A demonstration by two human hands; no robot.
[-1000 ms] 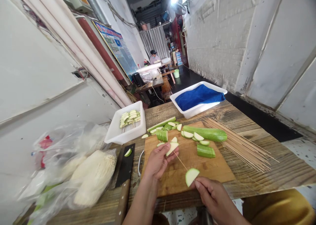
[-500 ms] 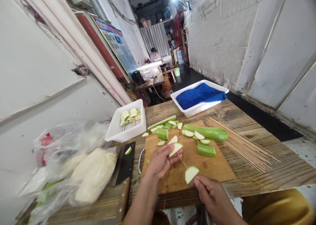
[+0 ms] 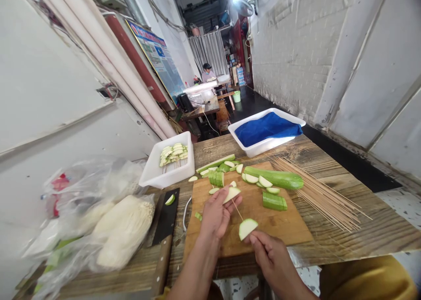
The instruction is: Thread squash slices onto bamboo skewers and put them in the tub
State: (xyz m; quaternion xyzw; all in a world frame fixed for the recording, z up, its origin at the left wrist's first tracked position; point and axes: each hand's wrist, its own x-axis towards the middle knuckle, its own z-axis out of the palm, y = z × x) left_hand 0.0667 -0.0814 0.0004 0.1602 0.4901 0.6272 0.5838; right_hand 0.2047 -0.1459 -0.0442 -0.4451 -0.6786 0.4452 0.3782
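My left hand [image 3: 217, 210] pinches a half-round zucchini slice [image 3: 232, 194] between thumb and fingers above the cutting board. In my right hand [image 3: 268, 251], closed at the near edge of the board, is a thin bamboo skewer [image 3: 237, 210] with another zucchini slice [image 3: 247, 228] threaded on it near the fingers. The skewer's far end meets the slice in my left hand; whether it has pierced it I cannot tell. On the wooden cutting board [image 3: 289, 230] lie a cut zucchini [image 3: 283, 178], a sliced block [image 3: 274, 201] and several loose slices.
A cleaver [image 3: 164, 238] lies left of the board, beside a plastic bag of pale noodle-like food [image 3: 121, 234]. A white tub [image 3: 153, 170] holds skewered slices. Behind stands a tub with blue cloth [image 3: 266, 129]. Bamboo skewers [image 3: 329, 199] are spread at right. A person [image 3: 208, 73] sits far back.
Both hands have shifted slightly, the right one leftward with the skewer and its slice. The gap between the two slices is a little shorter.
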